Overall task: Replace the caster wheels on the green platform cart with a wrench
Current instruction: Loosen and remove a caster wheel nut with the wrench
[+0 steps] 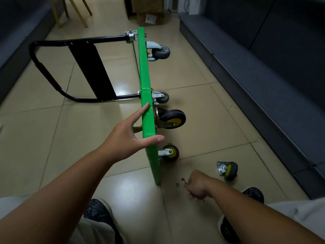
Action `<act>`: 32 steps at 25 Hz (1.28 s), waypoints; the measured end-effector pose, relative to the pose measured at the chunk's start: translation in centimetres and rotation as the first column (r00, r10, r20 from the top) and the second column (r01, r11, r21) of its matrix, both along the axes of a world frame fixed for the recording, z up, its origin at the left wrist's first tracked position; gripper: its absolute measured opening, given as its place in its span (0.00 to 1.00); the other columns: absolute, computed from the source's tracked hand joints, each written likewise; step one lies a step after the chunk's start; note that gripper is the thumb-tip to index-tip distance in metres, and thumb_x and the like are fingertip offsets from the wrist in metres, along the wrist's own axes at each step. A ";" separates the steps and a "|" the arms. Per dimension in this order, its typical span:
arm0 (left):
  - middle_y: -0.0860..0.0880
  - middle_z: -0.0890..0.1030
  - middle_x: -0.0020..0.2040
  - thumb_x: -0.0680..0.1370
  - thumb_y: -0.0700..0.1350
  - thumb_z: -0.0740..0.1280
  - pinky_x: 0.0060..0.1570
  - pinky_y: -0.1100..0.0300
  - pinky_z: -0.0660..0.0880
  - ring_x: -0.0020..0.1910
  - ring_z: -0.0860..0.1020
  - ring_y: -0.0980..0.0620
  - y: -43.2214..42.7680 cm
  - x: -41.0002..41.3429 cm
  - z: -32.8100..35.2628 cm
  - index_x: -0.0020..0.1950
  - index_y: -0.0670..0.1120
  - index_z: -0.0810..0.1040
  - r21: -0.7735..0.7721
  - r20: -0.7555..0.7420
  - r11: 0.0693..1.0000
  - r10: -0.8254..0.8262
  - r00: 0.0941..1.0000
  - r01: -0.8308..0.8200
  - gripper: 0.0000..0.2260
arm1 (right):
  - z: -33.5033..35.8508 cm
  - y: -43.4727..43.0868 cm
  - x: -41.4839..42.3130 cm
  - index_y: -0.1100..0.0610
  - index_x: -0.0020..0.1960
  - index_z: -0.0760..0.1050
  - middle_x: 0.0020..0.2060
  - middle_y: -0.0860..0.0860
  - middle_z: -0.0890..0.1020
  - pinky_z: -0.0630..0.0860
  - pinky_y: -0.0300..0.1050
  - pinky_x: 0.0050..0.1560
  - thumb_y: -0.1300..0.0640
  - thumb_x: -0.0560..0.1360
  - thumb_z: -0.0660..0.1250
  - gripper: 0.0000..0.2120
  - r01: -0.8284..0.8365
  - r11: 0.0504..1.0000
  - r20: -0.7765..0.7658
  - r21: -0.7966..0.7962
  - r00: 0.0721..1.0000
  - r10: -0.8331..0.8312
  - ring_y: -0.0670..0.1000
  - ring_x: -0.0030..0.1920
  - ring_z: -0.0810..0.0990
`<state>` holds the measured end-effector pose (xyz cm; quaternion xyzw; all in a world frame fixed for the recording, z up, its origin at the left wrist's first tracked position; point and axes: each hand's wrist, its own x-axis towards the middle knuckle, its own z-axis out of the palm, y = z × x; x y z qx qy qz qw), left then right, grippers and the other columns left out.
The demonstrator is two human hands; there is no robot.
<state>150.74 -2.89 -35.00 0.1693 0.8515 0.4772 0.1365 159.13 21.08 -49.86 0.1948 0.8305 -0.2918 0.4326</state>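
Observation:
The green platform cart (146,81) stands on its side edge on the tiled floor, its black handle (52,74) lying out to the left. Casters stick out to the right: two grey ones (161,51) further off, two black-and-yellow ones (172,119) nearer. My left hand (133,132) steadies the cart's top edge, fingers straight, thumb across the rim. My right hand (197,186) is low by the floor, fingers curled round a small metal tool, apparently the wrench (183,180). A loose black-and-yellow caster (226,170) lies to its right, and a small nut (177,184) to its left.
Dark grey sofas (263,67) line both sides of the narrow floor. Wooden chair legs (75,13) and cardboard boxes (149,13) stand at the far end. My shoes (98,212) are at the bottom, either side of the cart's near corner.

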 end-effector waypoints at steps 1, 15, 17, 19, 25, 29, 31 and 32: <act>0.59 0.59 0.80 0.64 0.63 0.76 0.50 0.48 0.82 0.73 0.70 0.44 0.0 0.1 0.0 0.78 0.69 0.57 0.005 0.003 1.000 -0.002 1.000 0.002 0.46 | 1.5 -0.5 -0.5 0.62 0.46 0.74 0.39 0.60 0.83 0.69 0.38 0.23 0.61 0.82 0.60 0.09 0.076 0.994 -0.030 -0.073 0.997 -0.078 0.50 0.23 0.75; 0.58 0.60 0.80 0.63 0.62 0.77 0.54 0.46 0.82 0.73 0.71 0.44 -0.2 -0.1 -0.1 0.79 0.67 0.57 -0.002 -0.016 1.000 -0.009 1.000 0.009 0.49 | 13.7 -5.9 -5.4 0.65 0.53 0.80 0.34 0.54 0.78 0.69 0.39 0.25 0.62 0.82 0.57 0.14 0.256 0.753 -0.269 -0.606 0.825 -0.497 0.49 0.26 0.73; 0.58 0.59 0.80 0.62 0.63 0.77 0.52 0.45 0.82 0.73 0.71 0.44 -0.1 -0.1 -0.1 0.79 0.66 0.57 -0.005 -0.011 1.000 -0.011 1.000 0.011 0.49 | 13.4 -5.5 -5.3 0.62 0.54 0.81 0.34 0.53 0.79 0.72 0.40 0.26 0.61 0.83 0.59 0.12 0.198 0.754 -0.298 -0.626 0.833 -0.466 0.48 0.26 0.76; 0.59 0.60 0.80 0.63 0.62 0.77 0.53 0.47 0.82 0.73 0.71 0.44 -0.2 -0.1 -0.1 0.79 0.67 0.57 0.004 -0.013 1.000 -0.009 1.000 0.009 0.48 | 13.0 -5.2 -4.9 0.57 0.57 0.82 0.33 0.48 0.82 0.74 0.38 0.28 0.60 0.84 0.60 0.11 0.118 0.773 -0.343 -0.623 0.847 -0.406 0.45 0.27 0.79; 0.63 0.61 0.78 0.63 0.62 0.77 0.54 0.51 0.82 0.72 0.72 0.47 -0.3 -0.1 -0.2 0.79 0.67 0.57 0.013 -0.012 1.000 -0.009 1.000 0.009 0.48 | 8.3 -5.0 -3.2 0.51 0.66 0.78 0.36 0.44 0.84 0.78 0.40 0.33 0.58 0.83 0.62 0.13 -0.076 0.815 -0.535 -0.574 0.788 -0.303 0.48 0.32 0.83; 0.63 0.62 0.78 0.64 0.62 0.77 0.56 0.51 0.81 0.71 0.73 0.49 -0.3 -0.3 -0.3 0.79 0.67 0.57 0.028 -0.018 0.999 -0.014 1.000 0.014 0.48 | 4.0 -4.6 -3.7 0.42 0.73 0.70 0.48 0.45 0.83 0.82 0.46 0.45 0.56 0.82 0.63 0.21 -0.170 0.940 -0.759 -0.295 0.640 -0.122 0.48 0.45 0.84; 0.64 0.63 0.77 0.64 0.61 0.78 0.56 0.54 0.81 0.70 0.73 0.50 -0.3 -0.3 -0.2 0.79 0.67 0.58 0.040 -0.017 0.999 -0.013 1.000 0.014 0.47 | 2.5 -5.3 -4.5 0.46 0.74 0.68 0.51 0.52 0.83 0.81 0.52 0.48 0.56 0.82 0.63 0.21 -0.166 0.966 -0.800 -0.197 0.598 -0.060 0.53 0.48 0.83; 0.64 0.63 0.76 0.64 0.61 0.78 0.55 0.55 0.82 0.70 0.73 0.51 -0.3 -0.3 -0.2 0.79 0.67 0.58 0.048 -0.018 0.999 -0.013 1.000 0.014 0.47 | 2.1 -5.6 -5.1 0.49 0.75 0.68 0.53 0.55 0.83 0.81 0.55 0.50 0.57 0.82 0.63 0.21 -0.160 0.972 -0.806 -0.173 0.590 -0.047 0.56 0.50 0.83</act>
